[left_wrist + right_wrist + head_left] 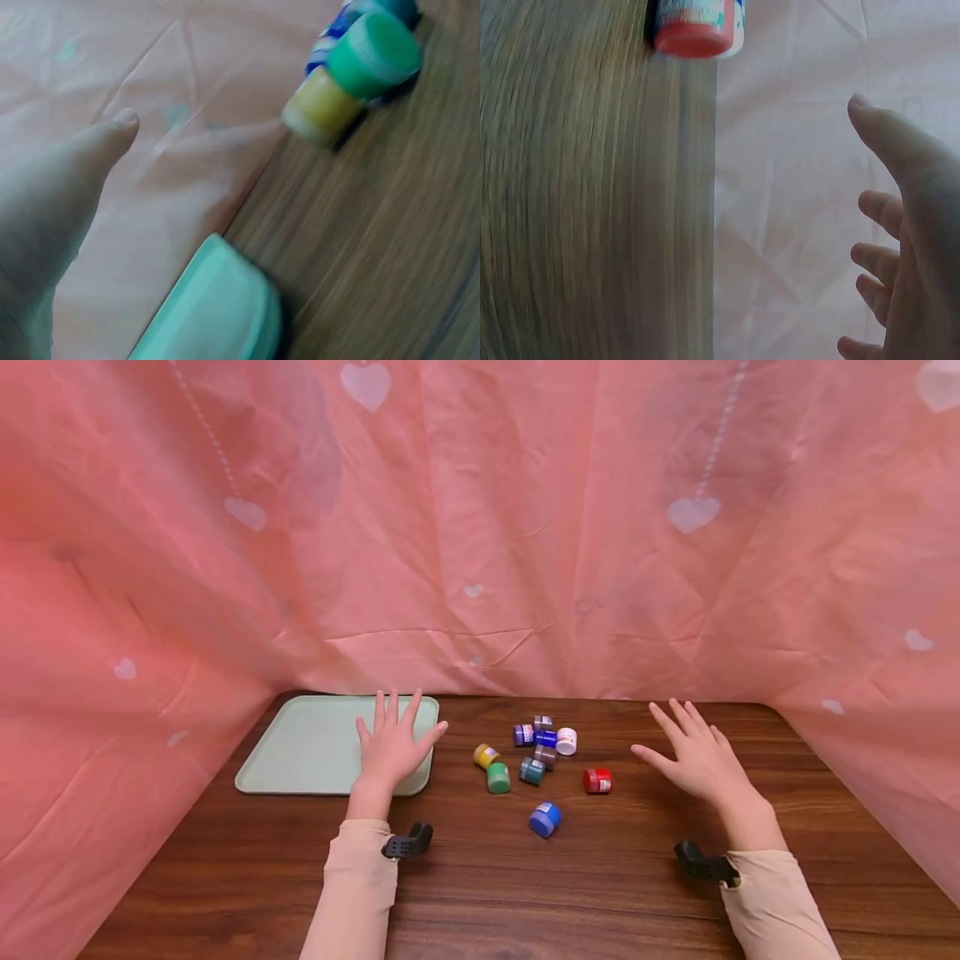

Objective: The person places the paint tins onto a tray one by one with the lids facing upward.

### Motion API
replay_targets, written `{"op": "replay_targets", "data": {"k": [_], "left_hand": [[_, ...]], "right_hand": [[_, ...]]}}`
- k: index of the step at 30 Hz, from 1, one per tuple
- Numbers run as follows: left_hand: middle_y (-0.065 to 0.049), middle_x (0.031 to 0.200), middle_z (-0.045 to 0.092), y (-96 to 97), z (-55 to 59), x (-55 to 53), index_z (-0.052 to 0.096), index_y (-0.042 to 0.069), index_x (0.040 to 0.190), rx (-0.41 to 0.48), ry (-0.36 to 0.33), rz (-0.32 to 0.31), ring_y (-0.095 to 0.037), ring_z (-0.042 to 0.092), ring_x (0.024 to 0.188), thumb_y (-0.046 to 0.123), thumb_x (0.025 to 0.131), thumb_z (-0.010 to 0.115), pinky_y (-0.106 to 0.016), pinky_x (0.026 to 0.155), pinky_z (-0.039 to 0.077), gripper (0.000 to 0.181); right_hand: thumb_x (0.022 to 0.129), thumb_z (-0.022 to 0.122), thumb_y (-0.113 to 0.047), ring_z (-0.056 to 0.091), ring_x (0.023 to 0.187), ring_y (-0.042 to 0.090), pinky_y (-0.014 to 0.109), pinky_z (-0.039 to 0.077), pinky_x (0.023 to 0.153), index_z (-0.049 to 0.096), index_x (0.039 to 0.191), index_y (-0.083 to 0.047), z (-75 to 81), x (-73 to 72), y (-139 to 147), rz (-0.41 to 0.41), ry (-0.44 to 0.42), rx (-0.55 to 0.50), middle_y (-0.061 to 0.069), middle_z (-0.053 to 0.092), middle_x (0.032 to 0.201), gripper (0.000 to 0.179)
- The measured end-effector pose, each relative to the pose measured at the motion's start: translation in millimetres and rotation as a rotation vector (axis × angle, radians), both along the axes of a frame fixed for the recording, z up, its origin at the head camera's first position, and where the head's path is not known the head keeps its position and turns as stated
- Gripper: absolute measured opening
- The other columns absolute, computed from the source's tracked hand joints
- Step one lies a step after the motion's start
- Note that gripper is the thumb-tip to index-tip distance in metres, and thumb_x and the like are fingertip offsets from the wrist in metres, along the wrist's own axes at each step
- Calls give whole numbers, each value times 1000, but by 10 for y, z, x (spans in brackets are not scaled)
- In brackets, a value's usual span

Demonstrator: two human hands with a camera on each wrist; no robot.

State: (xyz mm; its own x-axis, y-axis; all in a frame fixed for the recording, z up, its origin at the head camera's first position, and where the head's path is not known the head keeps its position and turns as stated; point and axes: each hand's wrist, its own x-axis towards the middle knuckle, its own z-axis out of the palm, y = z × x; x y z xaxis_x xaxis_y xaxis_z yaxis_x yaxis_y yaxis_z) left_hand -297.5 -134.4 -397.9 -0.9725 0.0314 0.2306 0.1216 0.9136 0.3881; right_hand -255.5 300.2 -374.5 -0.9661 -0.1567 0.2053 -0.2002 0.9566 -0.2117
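Observation:
My left hand is spread with straight fingers over the right part of a pale green tray, holding nothing. To the right of the jars, my right hand is also spread and holds nothing. Small paint jars lie between the hands: a yellow jar, a green jar, a teal jar, a white jar, a purple jar and others clustered with them. Apart from the cluster are a red jar, nearest my right hand, and a blue jar closer to me.
The dark wooden table ends at a pink curtain with white hearts, which hangs along the back and both sides. A black camera mount sits at my left wrist, and a similar mount at my right.

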Motion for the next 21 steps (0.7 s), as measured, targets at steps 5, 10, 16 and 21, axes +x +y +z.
{"op": "replay_targets", "data": {"k": [5, 10, 16, 21], "left_hand": [[-16, 165, 7, -310, 8, -3, 20, 27, 157, 50, 19, 76, -35, -7, 153, 72, 91, 41, -74, 112, 0, 83], [-20, 164, 4, -713, -3, 62, 15, 25, 158, 123, 7, 178, -39, -10, 152, 73, 91, 39, -76, 110, -3, 86], [-24, 163, 5, -1132, -122, 139, 17, 19, 157, 188, 19, 297, -40, -15, 151, 74, 90, 37, -77, 109, -3, 89], [-27, 162, 6, -1402, -271, 194, 22, 15, 156, 220, 30, 369, -42, -15, 150, 74, 90, 37, -79, 107, -3, 89]], "right_hand": [[92, 52, -62, 17, 147, 45, 72, 18, 109, 31, 152, -11, 19, 5, -167, 47, 48, 38, 28, 25, 156, 82], [90, 59, -56, 26, 145, 45, 69, 23, 111, 37, 150, -12, 25, 31, -414, 133, 107, 69, 26, 32, 155, 78], [84, 72, -43, 33, 142, 44, 65, 32, 109, 43, 147, -12, 12, 108, -715, 288, 127, 75, 24, 40, 151, 76], [80, 78, -35, 46, 134, 44, 60, 42, 103, 50, 142, -11, 37, 213, -926, 433, 100, 70, 23, 48, 145, 72]]}}
